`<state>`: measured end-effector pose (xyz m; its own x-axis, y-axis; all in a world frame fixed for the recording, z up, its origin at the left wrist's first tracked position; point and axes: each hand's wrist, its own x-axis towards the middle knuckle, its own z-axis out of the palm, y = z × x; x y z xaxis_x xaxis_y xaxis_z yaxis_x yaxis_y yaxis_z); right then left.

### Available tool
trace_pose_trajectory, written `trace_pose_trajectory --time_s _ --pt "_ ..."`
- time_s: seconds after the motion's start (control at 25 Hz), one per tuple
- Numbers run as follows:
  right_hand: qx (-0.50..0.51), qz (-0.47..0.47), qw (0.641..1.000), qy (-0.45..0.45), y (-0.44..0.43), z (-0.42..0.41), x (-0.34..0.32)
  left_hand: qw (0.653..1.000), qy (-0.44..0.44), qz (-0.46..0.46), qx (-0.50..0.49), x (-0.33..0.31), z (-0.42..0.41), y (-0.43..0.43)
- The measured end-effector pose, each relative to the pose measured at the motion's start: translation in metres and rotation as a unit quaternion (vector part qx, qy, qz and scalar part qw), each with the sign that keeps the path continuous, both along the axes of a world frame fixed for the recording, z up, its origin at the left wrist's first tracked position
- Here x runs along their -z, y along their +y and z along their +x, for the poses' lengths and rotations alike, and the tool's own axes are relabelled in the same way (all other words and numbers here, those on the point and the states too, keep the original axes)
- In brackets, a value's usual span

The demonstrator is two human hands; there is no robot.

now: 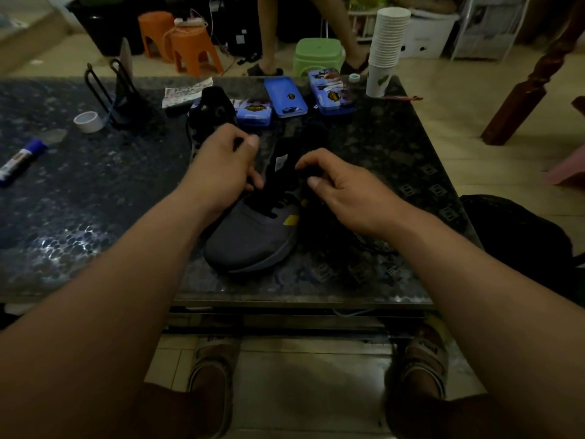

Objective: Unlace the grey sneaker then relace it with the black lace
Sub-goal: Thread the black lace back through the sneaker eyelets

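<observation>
Pinching the black lace (267, 206) between thumb and forefinger, the left hand (221, 166) is hovering over the shoe's left side, its other fingers curled. The right hand (345, 193) is curling thumb and forefinger together on the dark lace beside the raised tongue. The grey sneaker (253, 240) is sitting sole-down on the table (95, 191) between both forearms, its toe pointing toward the person and its long axis running away, slightly rightward. A second shoe (212, 104) is lying just beyond the left hand.
</observation>
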<state>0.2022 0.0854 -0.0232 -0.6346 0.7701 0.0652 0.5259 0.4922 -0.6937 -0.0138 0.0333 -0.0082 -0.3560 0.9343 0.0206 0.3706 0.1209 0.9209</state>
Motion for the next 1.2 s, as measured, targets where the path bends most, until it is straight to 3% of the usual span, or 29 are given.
trace_pose_trajectory --time_s 0.08,0.24,0.36,0.44,0.52,0.6,0.68,0.84,1.04,1.2 --pt "0.002 0.014 1.0 -0.002 0.0 -0.005 -0.004 0.995 0.079 -0.039 0.054 -0.003 0.004 -0.004" --pt "-0.022 -0.003 0.999 -0.034 0.009 -0.002 -0.018 0.975 0.155 -0.063 0.146 -0.015 0.013 -0.013" --pt "-0.067 -0.024 0.996 -0.061 0.017 0.009 -0.024 0.93 0.263 -0.083 0.241 -0.021 0.023 -0.017" --pt "-0.061 -0.049 0.996 -0.033 0.016 0.012 -0.022 0.893 0.339 -0.094 0.28 -0.019 0.028 -0.014" --pt "-0.012 -0.06 0.998 0.023 0.011 0.012 -0.018 0.877 0.372 -0.095 0.287 -0.016 0.028 -0.009" --pt "0.062 -0.058 0.993 0.08 0.0 0.019 -0.014 0.872 0.383 -0.094 0.291 -0.012 0.023 -0.006" --pt "0.064 -0.033 0.992 0.107 -0.015 0.029 -0.007 0.875 0.375 -0.094 0.291 -0.008 0.018 -0.005" --pt "0.0 0.021 0.999 0.045 -0.042 0.032 0.017 0.889 0.352 -0.078 0.283 -0.004 0.018 -0.005" --pt "0.04 0.105 0.992 0.063 -0.045 0.014 0.026 0.896 0.339 -0.059 0.281 -0.004 0.019 -0.006" --pt "-0.002 0.024 0.999 0.04 -0.042 0.016 0.018 0.896 0.335 -0.06 0.283 -0.003 0.018 -0.005"
